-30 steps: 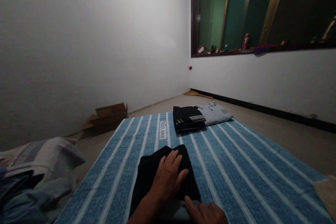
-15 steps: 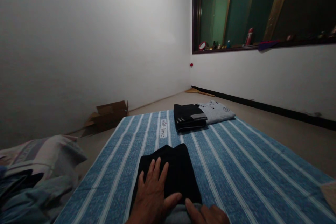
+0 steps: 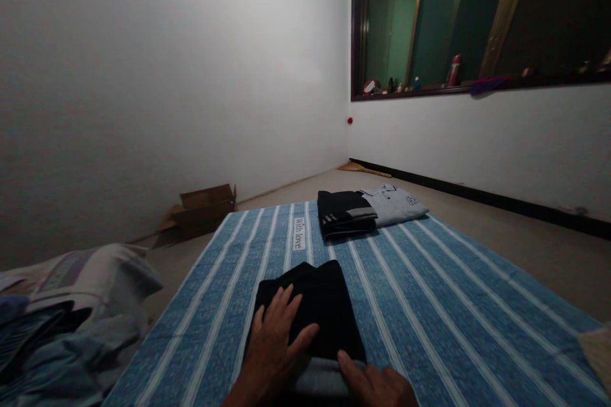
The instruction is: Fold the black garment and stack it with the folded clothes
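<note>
I see my left hand [image 3: 274, 346] spread flat on the black garment [image 3: 315, 308], folded on the mat [image 3: 429, 311]; right hand [image 3: 377, 385] seemingly loose, touching its near edge. Two folded clothes [image 3: 367, 210] lie beyond.

- The right hand [image 3: 379, 385] is cut off by the bottom edge — only a thumb and some knuckles show.
- The left hand [image 3: 274, 343] hides part of the black garment [image 3: 317, 305]; its forearm runs out of frame.
- The grey band [image 3: 319, 381] under both hands is partly covered.
- Small items on the window ledge [image 3: 415, 84] — too small to identify.
- The clothes pile [image 3: 57, 324] is cropped at the left.
</note>
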`<action>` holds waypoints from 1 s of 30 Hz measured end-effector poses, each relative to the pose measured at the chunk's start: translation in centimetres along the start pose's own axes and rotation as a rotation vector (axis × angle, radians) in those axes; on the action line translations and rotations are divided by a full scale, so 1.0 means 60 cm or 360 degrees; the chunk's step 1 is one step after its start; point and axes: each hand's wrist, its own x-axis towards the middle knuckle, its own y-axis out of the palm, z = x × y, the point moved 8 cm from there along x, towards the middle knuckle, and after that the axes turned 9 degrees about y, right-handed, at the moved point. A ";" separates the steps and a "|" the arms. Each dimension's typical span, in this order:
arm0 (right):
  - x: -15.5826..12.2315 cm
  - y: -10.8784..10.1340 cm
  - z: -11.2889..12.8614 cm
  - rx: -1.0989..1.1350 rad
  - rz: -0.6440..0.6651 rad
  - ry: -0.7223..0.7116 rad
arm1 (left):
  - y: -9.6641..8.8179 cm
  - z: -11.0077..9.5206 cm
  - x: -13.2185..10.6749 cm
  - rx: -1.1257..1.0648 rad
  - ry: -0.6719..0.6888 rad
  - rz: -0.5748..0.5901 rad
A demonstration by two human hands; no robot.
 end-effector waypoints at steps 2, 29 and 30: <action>-0.002 0.004 -0.003 0.0046 0.0048 0.0039 | -0.014 0.026 -0.004 -0.0191 -0.0036 -0.0187; -0.002 0.057 -0.090 0.1200 0.1386 0.2009 | 0.016 0.138 -0.074 -0.1620 -0.1076 -0.0040; 0.000 0.057 -0.086 0.1249 0.1398 0.2033 | 0.022 0.138 -0.071 -0.1669 -0.1045 -0.0013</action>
